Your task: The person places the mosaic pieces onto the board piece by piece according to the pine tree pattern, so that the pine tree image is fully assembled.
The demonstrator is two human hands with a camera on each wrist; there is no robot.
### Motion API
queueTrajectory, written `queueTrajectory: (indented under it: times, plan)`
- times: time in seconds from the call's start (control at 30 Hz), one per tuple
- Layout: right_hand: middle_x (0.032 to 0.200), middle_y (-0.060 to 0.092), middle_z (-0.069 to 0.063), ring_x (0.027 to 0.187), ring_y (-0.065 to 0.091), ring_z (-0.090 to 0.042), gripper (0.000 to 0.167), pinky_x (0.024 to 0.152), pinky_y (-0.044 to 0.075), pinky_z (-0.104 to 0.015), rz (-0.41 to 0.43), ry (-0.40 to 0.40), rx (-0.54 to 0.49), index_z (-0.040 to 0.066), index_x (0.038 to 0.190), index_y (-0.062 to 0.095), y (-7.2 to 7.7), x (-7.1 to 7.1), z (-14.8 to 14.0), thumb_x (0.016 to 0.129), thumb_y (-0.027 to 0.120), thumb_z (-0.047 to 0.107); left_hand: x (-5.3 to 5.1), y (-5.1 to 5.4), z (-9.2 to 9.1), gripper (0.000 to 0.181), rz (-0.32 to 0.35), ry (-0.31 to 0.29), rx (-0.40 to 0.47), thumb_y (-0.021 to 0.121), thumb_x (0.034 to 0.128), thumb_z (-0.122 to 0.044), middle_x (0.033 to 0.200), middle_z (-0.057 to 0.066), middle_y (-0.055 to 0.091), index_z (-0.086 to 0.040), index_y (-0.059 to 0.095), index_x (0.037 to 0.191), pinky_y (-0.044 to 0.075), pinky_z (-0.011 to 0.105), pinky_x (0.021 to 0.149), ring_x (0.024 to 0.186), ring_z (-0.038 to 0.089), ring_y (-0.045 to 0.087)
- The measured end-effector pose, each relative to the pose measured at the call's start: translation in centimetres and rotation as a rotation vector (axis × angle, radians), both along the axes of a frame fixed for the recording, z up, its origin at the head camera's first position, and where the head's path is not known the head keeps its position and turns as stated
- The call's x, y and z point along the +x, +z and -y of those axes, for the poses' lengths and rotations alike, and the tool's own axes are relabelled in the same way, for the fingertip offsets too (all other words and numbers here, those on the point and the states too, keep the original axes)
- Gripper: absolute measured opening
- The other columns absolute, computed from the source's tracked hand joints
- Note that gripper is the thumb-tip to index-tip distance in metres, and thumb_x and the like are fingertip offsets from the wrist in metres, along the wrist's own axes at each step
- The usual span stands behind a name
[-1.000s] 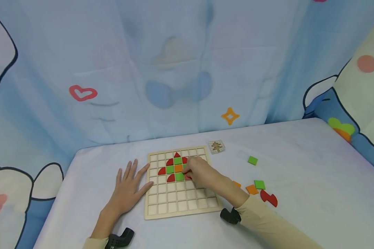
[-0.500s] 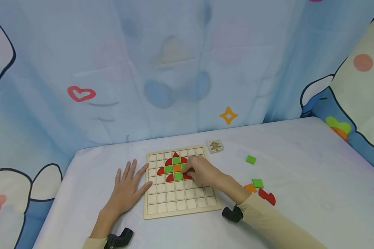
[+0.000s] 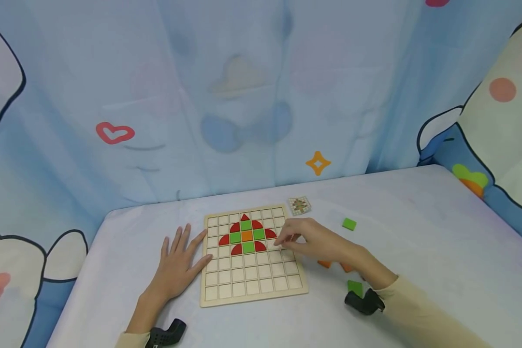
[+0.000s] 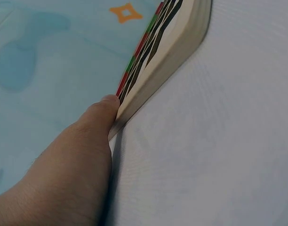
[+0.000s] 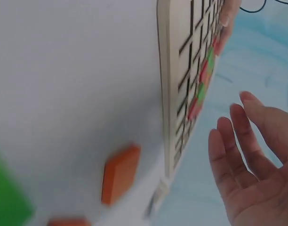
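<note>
A square wooden grid board [image 3: 252, 286] lies on the white cloth. Red, green and orange tiles form a tree-like shape in its upper half, with an orange tile [image 3: 247, 236] at the centre. My left hand [image 3: 171, 270] lies spread, its index finger and thumb touching the board's left edge. In the left wrist view the thumb [image 4: 104, 110] rests against that edge. Over the board's right side hovers my right hand [image 3: 315, 239], loosely bent. The right wrist view shows nothing between its fingers [image 5: 244, 129]. A red tile [image 3: 270, 234] sits just left of its fingertips.
A small pattern card [image 3: 299, 205] lies beyond the board's top right corner. Loose pieces lie to the right: a green tile [image 3: 349, 224], another green tile [image 3: 355, 287] and an orange tile [image 3: 324, 264]. The right forearm partly hides others. A curtain [image 3: 243, 96] hangs behind the table.
My right hand has left the tile pattern and moved right. The pattern's right-hand green and red tiles, covered before, are now in sight. My left hand has stayed in place.
</note>
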State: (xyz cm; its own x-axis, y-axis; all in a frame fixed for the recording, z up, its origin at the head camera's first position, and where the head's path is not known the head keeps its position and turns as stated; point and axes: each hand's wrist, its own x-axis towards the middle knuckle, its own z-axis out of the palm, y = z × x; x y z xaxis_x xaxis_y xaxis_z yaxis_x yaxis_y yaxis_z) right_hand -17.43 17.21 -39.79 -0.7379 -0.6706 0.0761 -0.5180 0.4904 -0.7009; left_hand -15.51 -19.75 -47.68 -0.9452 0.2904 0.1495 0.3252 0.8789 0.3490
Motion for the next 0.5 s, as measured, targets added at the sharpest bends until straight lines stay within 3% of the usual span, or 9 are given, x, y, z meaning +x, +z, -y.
queueTrajectory:
  times: [0.27, 0.5]
  plan:
    - [0.097, 0.071, 0.012, 0.088, 0.062, -0.006, 0.01, 0.083, 0.057, -0.029, 0.088, -0.035, 0.168, 0.017, 0.105, 0.08, 2.5, 1.9, -5.7, 0.097, 0.075, 0.014, 0.0, -0.1, 0.1, 0.071, 0.013, 0.007, -0.004, 0.059, 0.1011, -0.052, 0.17, 0.024, 0.022, -0.019, 0.043, 0.161, 0.004, 0.072, 0.122, 0.158, 0.047, 0.013]
    - [0.096, 0.069, 0.012, 0.085, 0.062, -0.005, 0.017, 0.076, 0.058, -0.025, 0.117, -0.149, 0.267, 0.018, 0.1, 0.081, 1.2, 3.7, -10.2, 0.086, 0.085, 0.01, 0.0, -0.1, 0.0, 0.071, 0.018, 0.011, 0.001, 0.059, 0.1009, -0.053, 0.171, 0.024, 0.021, -0.019, 0.043, 0.161, 0.003, 0.072, 0.122, 0.158, 0.047, 0.011]
